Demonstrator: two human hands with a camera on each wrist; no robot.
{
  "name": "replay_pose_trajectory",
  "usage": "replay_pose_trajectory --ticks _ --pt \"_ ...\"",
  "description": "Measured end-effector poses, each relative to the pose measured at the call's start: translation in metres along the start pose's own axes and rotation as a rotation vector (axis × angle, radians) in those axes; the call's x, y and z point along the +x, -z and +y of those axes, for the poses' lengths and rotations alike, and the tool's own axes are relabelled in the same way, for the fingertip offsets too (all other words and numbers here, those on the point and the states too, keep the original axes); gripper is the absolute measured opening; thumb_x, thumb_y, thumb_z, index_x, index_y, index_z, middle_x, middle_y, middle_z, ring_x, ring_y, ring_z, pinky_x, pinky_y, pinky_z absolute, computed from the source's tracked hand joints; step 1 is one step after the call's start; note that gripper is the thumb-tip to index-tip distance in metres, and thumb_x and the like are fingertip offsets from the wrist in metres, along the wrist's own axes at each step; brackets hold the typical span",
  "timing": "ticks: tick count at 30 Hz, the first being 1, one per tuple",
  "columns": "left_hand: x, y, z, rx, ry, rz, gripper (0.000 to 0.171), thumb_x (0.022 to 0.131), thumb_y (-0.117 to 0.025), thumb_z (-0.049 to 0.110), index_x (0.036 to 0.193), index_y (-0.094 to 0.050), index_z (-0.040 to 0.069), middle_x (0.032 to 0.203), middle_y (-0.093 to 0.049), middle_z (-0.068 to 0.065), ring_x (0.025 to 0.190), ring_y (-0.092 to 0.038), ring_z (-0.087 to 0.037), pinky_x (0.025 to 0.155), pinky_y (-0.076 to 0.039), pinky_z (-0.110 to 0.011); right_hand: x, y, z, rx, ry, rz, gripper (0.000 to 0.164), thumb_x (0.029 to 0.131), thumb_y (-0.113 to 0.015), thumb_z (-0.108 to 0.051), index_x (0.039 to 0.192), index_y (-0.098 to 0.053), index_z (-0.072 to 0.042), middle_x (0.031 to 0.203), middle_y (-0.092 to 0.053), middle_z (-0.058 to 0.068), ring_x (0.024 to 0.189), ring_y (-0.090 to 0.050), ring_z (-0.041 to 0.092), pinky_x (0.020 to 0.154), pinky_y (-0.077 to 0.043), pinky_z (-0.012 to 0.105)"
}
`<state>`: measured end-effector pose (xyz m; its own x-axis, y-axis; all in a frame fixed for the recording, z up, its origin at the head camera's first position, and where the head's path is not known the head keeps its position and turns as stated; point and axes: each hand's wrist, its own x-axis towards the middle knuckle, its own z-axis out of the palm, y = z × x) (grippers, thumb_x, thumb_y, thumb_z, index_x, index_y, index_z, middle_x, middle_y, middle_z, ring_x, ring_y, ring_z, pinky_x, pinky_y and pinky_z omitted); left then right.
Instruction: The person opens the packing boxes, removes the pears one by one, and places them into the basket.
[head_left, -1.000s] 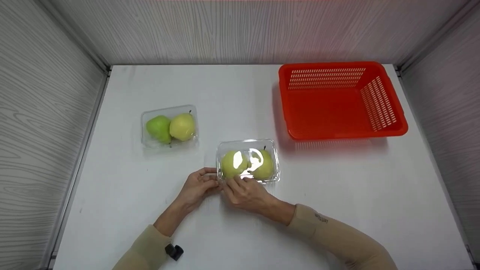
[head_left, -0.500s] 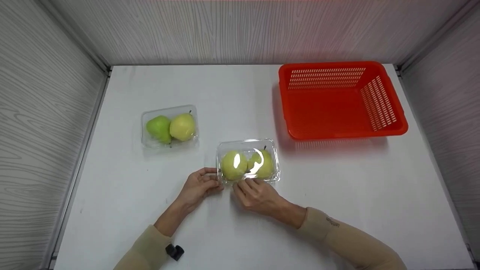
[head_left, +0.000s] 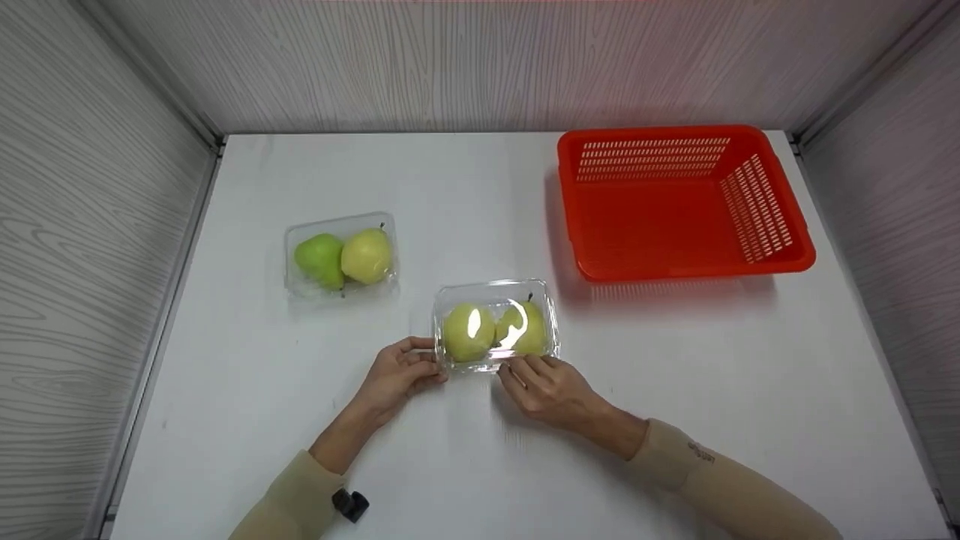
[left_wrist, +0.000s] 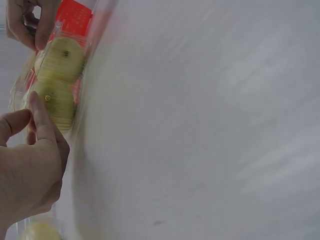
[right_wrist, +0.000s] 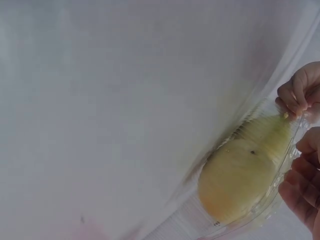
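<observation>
A clear plastic clamshell box (head_left: 491, 292) with two yellow-green pears (head_left: 469, 331) inside lies on the white table, its lid down. My left hand (head_left: 397, 377) holds the box at its front left corner, thumb and fingers at the rim. Along the front rim, right of the middle, my right hand (head_left: 551, 394) pinches the lid edge with curled fingers. From the left wrist view, the left hand (left_wrist: 35, 165) has its fingertips beside the lower pear (left_wrist: 55, 105). The right wrist view has the right hand (right_wrist: 302, 185) close at the rim of the box.
A second clear box (head_left: 300, 289) stands at the left, holding a green pear (head_left: 319, 259) and a yellow one (head_left: 367, 256). At the back right sits a red plastic basket (head_left: 697, 271) with slotted walls. Wood-grain panels (head_left: 480, 64) enclose the table behind and at both sides.
My right hand has slid rightward along the front rim of the box, from near the left corner to right of the middle. The left hand and the box have stayed in place.
</observation>
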<state>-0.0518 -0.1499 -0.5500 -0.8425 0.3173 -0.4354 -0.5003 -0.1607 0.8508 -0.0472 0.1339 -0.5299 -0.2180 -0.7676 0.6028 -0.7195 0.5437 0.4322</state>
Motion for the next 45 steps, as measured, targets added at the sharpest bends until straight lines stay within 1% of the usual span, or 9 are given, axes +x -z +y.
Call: replay_pose_trajectory --ticks 7,14,21,25,28,32,36,39,45 --pt "0.0 0.0 0.002 0.006 0.011 0.015 0.045 0.096 -0.061 -0.008 0.139 -0.046 -0.008 0.103 -0.071 -0.002 0.094 -0.073 -0.01 0.09 -0.067 -0.025 -0.016 0.007 0.013 0.04 -0.018 0.026 0.029 0.107 -0.051 -0.006 0.096 -0.078 -0.009 0.085 -0.075 0.003 0.07 -0.072 0.014 0.057 -0.063 0.023" --pt "0.0 0.001 0.003 -0.001 0.019 0.0 0.045 0.097 -0.061 -0.009 0.139 -0.045 -0.01 0.104 -0.07 -0.003 0.094 -0.073 -0.01 0.089 -0.067 -0.024 -0.03 0.011 0.023 0.053 -0.02 -0.006 0.027 0.108 -0.054 -0.007 0.093 -0.077 -0.008 0.082 -0.074 0.004 0.07 -0.072 0.015 0.061 -0.065 0.023" --pt "-0.001 0.003 0.003 0.023 0.023 0.004 0.045 0.098 -0.062 -0.007 0.139 -0.046 -0.009 0.105 -0.07 -0.003 0.094 -0.072 -0.01 0.089 -0.066 -0.024 -0.038 0.015 0.031 0.054 -0.014 -0.013 0.021 0.106 -0.06 -0.009 0.093 -0.077 -0.007 0.08 -0.073 0.005 0.071 -0.072 0.016 0.065 -0.067 0.024" --pt "0.0 0.004 0.003 0.038 0.028 0.01 0.046 0.098 -0.062 -0.006 0.141 -0.046 -0.01 0.104 -0.071 -0.003 0.095 -0.072 -0.011 0.089 -0.066 -0.024 -0.044 0.015 0.035 0.07 -0.006 -0.02 0.021 0.105 -0.059 -0.006 0.093 -0.077 -0.007 0.08 -0.072 0.005 0.071 -0.072 0.016 0.067 -0.067 0.024" --pt "0.0 0.004 0.004 0.037 0.027 0.019 0.046 0.097 -0.062 -0.007 0.14 -0.047 -0.009 0.104 -0.071 -0.002 0.095 -0.073 -0.01 0.089 -0.067 -0.025 -0.048 0.015 0.039 0.082 0.012 -0.017 0.025 0.106 -0.057 -0.005 0.095 -0.079 -0.007 0.084 -0.076 0.005 0.074 -0.073 0.016 0.069 -0.068 0.025" --pt "-0.002 0.004 0.003 -0.005 0.014 0.038 0.043 0.098 -0.062 -0.007 0.139 -0.049 -0.008 0.104 -0.07 -0.002 0.093 -0.074 -0.01 0.09 -0.067 -0.025 -0.049 0.015 0.041 0.081 0.036 -0.022 0.026 0.107 -0.057 -0.006 0.099 -0.082 -0.007 0.09 -0.08 0.005 0.078 -0.076 0.017 0.074 -0.068 0.027" --pt "-0.006 0.0 -0.002 -0.091 0.01 0.057 0.042 0.101 -0.06 -0.005 0.141 -0.047 -0.008 0.107 -0.069 -0.003 0.096 -0.075 -0.013 0.094 -0.066 -0.028 -0.048 0.015 0.041 0.079 0.047 -0.019 0.025 0.106 -0.058 -0.005 0.099 -0.082 -0.007 0.09 -0.08 0.005 0.08 -0.076 0.017 0.075 -0.068 0.027" --pt "-0.012 -0.007 -0.006 -0.163 0.025 0.09 0.042 0.101 -0.059 -0.003 0.141 -0.046 -0.007 0.108 -0.069 -0.006 0.098 -0.075 -0.014 0.096 -0.066 -0.03 -0.048 0.014 0.041 0.084 0.049 -0.012 0.024 0.105 -0.059 -0.004 0.097 -0.081 -0.008 0.089 -0.079 0.005 0.08 -0.076 0.017 0.076 -0.069 0.028" --pt "-0.027 -0.023 -0.016 -0.263 0.059 0.146 0.033 0.101 -0.062 0.0 0.131 -0.048 -0.003 0.111 -0.07 -0.008 0.1 -0.074 -0.015 0.098 -0.066 -0.032 -0.047 0.012 0.042 0.111 0.044 0.025 0.023 0.104 -0.06 -0.003 0.095 -0.08 -0.008 0.088 -0.079 0.005 0.079 -0.076 0.018 0.077 -0.069 0.029"
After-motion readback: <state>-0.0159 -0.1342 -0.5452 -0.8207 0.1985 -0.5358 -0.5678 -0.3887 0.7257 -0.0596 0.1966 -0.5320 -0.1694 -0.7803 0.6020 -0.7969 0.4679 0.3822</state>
